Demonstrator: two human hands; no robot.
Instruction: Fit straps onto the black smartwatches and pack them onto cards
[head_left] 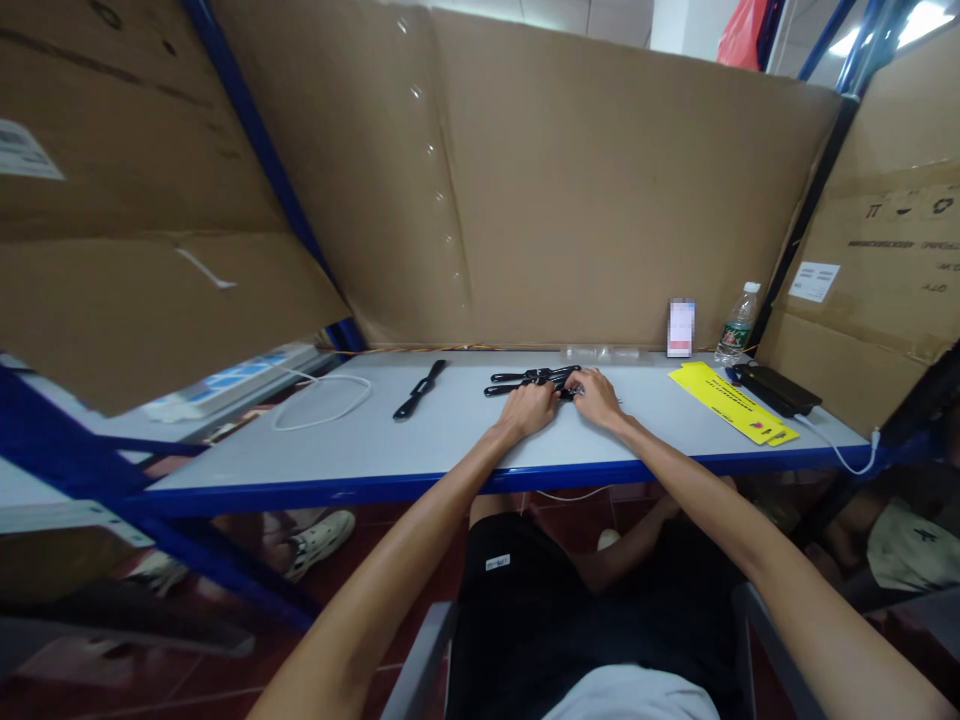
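Left hand [531, 405] and right hand [596, 396] curl fingers, grip unclear, over slender glossy-black objects [502, 389] near the white table [435, 440]'s back edge; bumping could scatter them.

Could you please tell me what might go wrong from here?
The black pieces lie close together by the left hand and right hand, so handling one might nudge others. At right, the white cable droops by the front edge of the table and could snag. The bottle, if knocked, might tip onto the black device.
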